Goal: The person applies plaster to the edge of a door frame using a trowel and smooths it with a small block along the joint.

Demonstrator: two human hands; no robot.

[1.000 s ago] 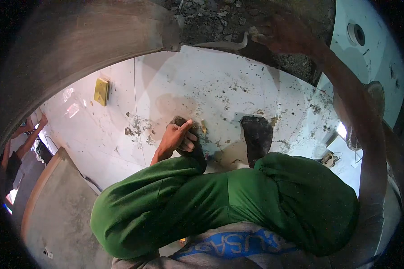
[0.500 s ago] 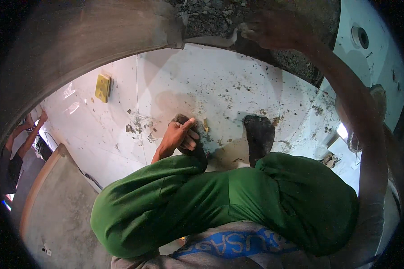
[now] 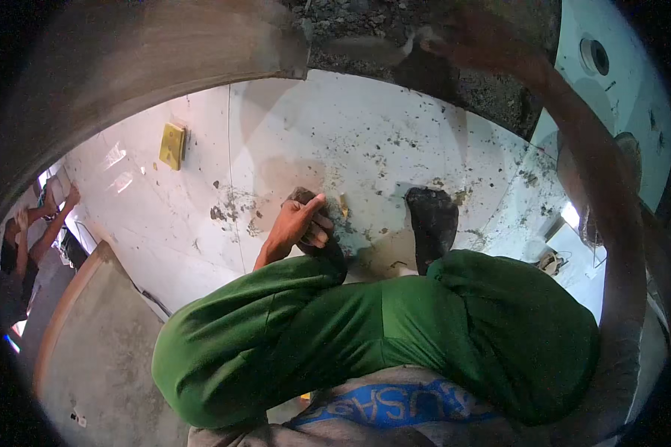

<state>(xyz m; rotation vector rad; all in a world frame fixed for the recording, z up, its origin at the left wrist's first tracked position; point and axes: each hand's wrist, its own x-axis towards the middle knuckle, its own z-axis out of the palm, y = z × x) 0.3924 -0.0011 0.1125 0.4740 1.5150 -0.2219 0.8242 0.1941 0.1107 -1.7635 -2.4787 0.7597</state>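
Observation:
At the top, my right hand is closed round the handle of a trowel; its blade lies against rough dark mortar, dim and blurred. Left of the blade is a smooth brown plastered surface. My left hand rests low over my left foot, in front of my knee. Its thumb is stretched out and the fingers are loosely bent and apart, with nothing seen in them. My right foot, in dark footwear, is planted on the white floor.
Mortar crumbs are scattered over the white tiled floor. A yellow block lies at left; a small yellowish scrap is near my left hand. A round fitting is at upper right. At far left, another person's arms show beside a grey panel.
My right hand and the trowel have shifted slightly up and to the right over the mortar. My left hand stays in place. The other person's arms at far left have moved a little.

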